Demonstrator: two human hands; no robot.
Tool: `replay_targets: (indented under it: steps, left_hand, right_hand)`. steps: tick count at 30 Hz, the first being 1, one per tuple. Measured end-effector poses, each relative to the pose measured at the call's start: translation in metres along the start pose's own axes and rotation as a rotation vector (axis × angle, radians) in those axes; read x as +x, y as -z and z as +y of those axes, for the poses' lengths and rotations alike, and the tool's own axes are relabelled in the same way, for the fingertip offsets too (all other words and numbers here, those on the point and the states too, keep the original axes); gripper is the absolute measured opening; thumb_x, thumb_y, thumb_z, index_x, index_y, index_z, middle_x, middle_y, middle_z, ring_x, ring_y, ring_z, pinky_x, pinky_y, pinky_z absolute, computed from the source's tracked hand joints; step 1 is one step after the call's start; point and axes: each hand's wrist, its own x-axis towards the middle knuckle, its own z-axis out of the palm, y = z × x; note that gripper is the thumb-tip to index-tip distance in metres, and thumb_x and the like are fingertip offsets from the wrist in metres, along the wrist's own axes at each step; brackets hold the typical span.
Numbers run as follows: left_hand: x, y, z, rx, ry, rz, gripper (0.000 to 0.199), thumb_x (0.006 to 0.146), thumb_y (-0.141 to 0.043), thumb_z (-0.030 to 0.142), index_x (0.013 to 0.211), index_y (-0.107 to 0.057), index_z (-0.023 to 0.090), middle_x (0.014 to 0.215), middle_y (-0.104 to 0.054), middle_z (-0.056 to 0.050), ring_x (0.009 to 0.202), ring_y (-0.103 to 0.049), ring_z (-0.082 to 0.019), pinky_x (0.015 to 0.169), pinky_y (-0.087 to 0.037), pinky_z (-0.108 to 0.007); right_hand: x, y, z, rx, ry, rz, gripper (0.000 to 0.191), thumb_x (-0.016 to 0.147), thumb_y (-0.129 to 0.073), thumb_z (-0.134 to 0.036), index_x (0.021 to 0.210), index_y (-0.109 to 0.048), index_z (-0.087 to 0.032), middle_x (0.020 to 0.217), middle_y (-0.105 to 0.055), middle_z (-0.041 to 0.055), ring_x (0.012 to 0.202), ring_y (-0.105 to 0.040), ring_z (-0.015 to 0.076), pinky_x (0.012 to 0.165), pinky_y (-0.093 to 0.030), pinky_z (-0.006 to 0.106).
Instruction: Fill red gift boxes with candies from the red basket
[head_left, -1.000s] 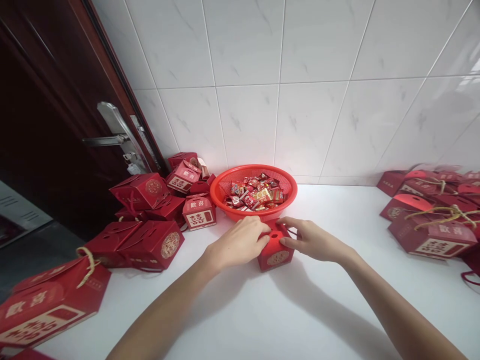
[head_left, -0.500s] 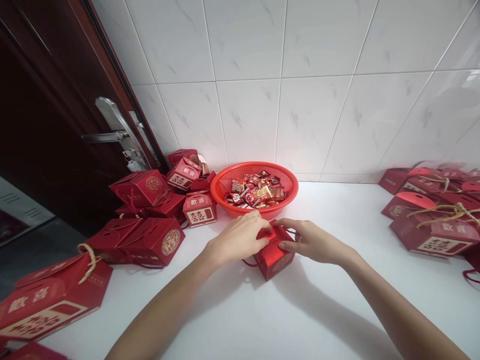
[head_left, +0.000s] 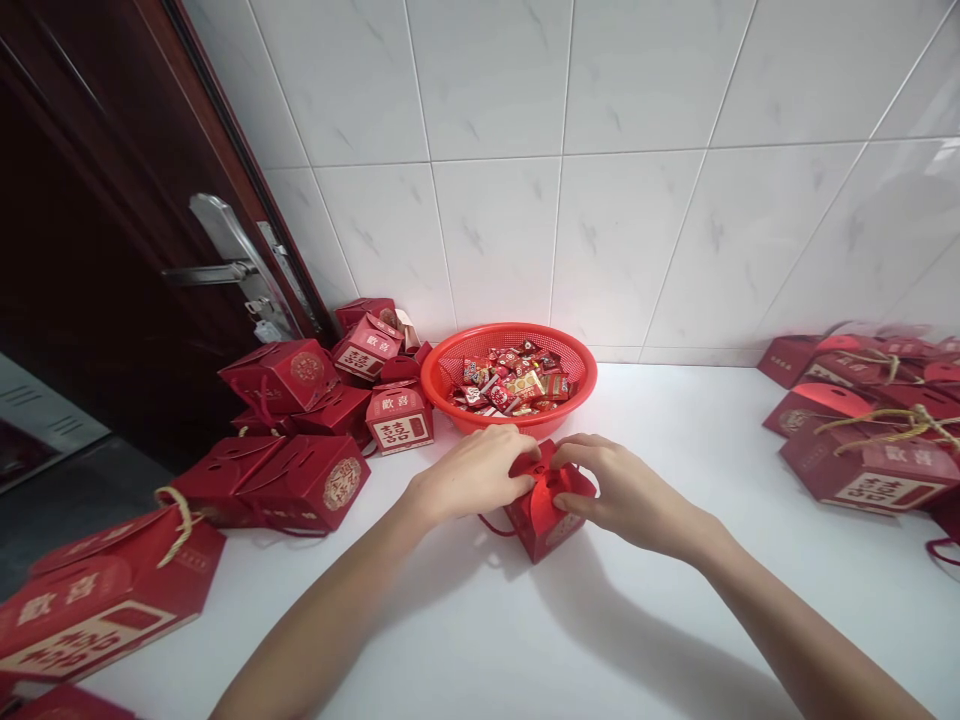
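Note:
A small red paper gift box [head_left: 544, 520] stands on the white table [head_left: 465, 650] in front of me, its top flaps partly raised and a dark red cord looping out at its left. My left hand [head_left: 484, 468] grips the left flap between thumb and fingers. On the other side, my right hand [head_left: 611, 490] pinches the right flap, thumb in front and fingertips behind. Right behind the box sits a red plastic basket [head_left: 433, 385] of wrapped candies [head_left: 517, 380].
Several red gift boxes [head_left: 304, 480] are piled on the left, some with rope handles. More boxes [head_left: 874, 470] lie in a group at the right. A tiled wall [head_left: 637, 230] rises behind the table, and a dark door [head_left: 97, 180] with a metal handle stands at left.
The box's top flaps have lifted and spread, opening a gap between them. My right fingers have shifted slightly left onto the flap; the left hand stays nearly in place.

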Motion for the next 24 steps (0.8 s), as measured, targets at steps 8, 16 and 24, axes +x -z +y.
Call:
replay_targets:
  steps: [8,16,24]
  left_hand:
    - [0.001,-0.003,-0.002,0.013,-0.033,0.027,0.008,0.086,-0.056,0.023,0.084,-0.063,0.022,0.089,-0.070,-0.002,0.086,-0.064,-0.021,0.069,-0.043,-0.029]
    - [-0.002,-0.001,0.000,0.023,-0.002,0.039,0.008,0.088,-0.051,0.023,0.084,-0.057,0.021,0.087,-0.068,-0.004,0.080,-0.063,-0.021,0.066,-0.043,-0.030]
    - [-0.006,-0.002,0.010,-0.091,0.048,0.071,0.016,0.092,-0.053,0.036,0.092,-0.061,0.023,0.093,-0.071,-0.003,0.085,-0.066,-0.023,0.068,-0.045,-0.030]
  right_hand:
    - [0.000,-0.001,-0.004,-0.051,0.005,0.007,0.013,0.087,-0.060,-0.014,0.076,-0.056,-0.020,0.085,-0.062,0.0033,0.078,-0.056,0.0176,0.066,-0.042,0.028]
    - [0.001,-0.006,-0.004,-0.067,-0.040,0.119,0.009,0.088,-0.058,-0.017,0.080,-0.058,-0.021,0.091,-0.063,0.0051,0.075,-0.058,0.0178,0.065,-0.043,0.029]
    - [0.012,-0.013,0.010,0.284,-0.121,0.221,0.016,0.086,-0.058,-0.025,0.089,-0.073,-0.020,0.107,-0.070,0.0087,0.097,-0.065,0.0242,0.084,-0.049,0.036]
